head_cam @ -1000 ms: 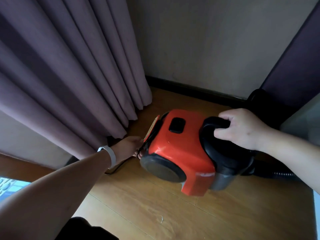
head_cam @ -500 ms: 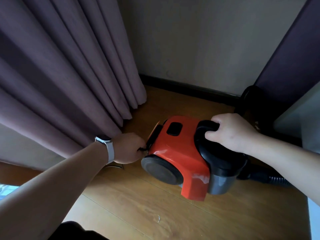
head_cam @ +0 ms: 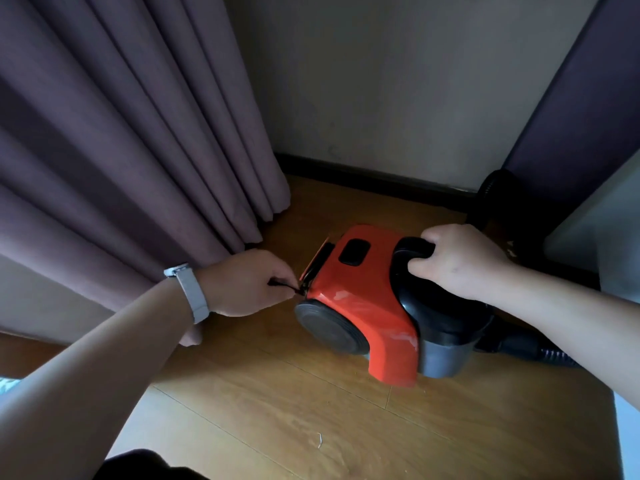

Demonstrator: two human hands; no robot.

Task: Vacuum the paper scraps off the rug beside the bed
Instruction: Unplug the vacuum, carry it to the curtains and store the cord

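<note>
A red and black canister vacuum (head_cam: 360,292) sits on the wooden floor near the corner of the room. My right hand (head_cam: 457,259) grips its black top handle (head_cam: 412,251). My left hand (head_cam: 246,284), with a white band on the wrist, pinches a thin black cord (head_cam: 294,289) at the vacuum's rear end. The vacuum's ribbed hose (head_cam: 540,353) leads off to the right under my right forearm. No rug or paper scraps show in this view.
Purple curtains (head_cam: 138,150) hang down to the floor on the left, just behind my left hand. A beige wall with a dark skirting board (head_cam: 374,176) closes the back. A dark round object (head_cam: 502,192) and a pale furniture edge (head_cam: 595,244) stand at the right.
The vacuum has shifted lower and slightly toward me. My left hand came out from under the curtain edge and closed on the cord at the vacuum's rear.
</note>
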